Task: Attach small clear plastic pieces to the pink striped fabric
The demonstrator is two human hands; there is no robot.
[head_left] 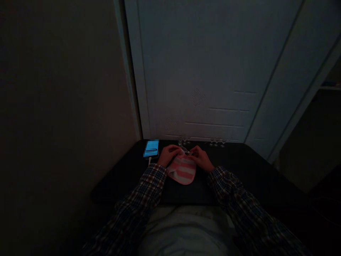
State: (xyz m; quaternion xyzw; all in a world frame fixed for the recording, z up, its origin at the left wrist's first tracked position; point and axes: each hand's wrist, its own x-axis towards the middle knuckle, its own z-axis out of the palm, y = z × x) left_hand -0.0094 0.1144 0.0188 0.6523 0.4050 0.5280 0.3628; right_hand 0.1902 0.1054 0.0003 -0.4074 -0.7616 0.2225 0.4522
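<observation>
A pink-and-white striped cloth (pixel 183 171) hangs below my hands, its rounded lower edge over the dark table. My left hand (pixel 169 154) is closed, thumb and fingers pinching the cloth's upper edge. From the other side my right hand (pixel 201 158) pinches in with bent fingers, also at the top of the cloth. Between the fingertips a small clear, shiny object (pixel 187 152) shows; dim light hides its exact kind. Both hands are close together above the table's middle.
Small clear glass-like pieces stand along the back edge, one group (pixel 184 140) behind my hands and another (pixel 217 143) to the right. A lit phone (pixel 151 148) with a white cable (pixel 149 161) lies left on the black table (pixel 239 177). A white panelled door (pixel 197 64) rises behind.
</observation>
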